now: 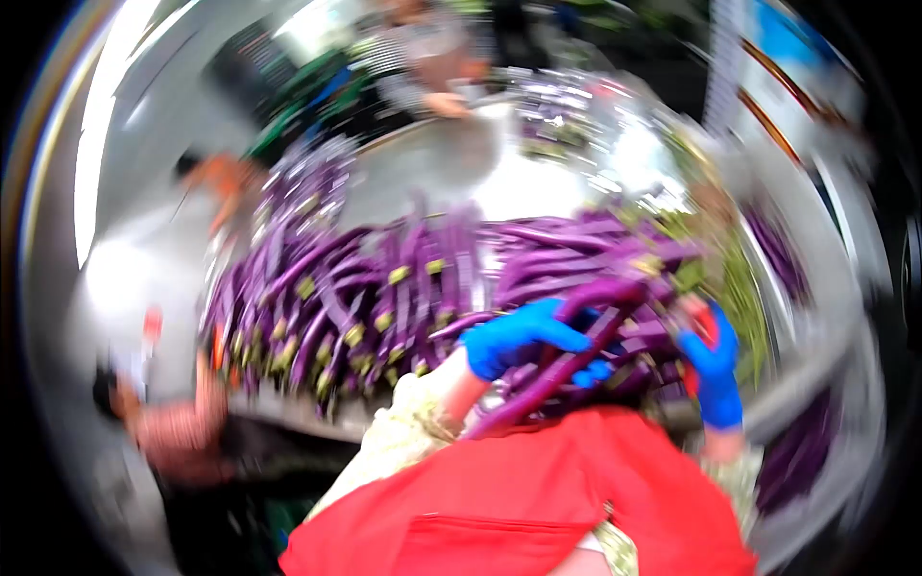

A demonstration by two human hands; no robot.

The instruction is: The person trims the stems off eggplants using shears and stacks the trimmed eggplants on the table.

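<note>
My left hand, in a blue glove, is closed around long purple eggplants held slanting just above the table, in front of my red apron. To the right, my right hand, also blue-gloved, is closed on a red-handled tool. Its working end is blurred, so I cannot tell its exact kind. The tool is near the stem ends of the held eggplants, and I cannot tell whether it touches them. A broad pile of eggplants with pale green stem ends lies beyond and left of my hands.
The metal table carries more bagged eggplants at its far side. Green stalky trimmings lie along the right side. Purple eggplants show below the right edge. Other people stand at the left and far side.
</note>
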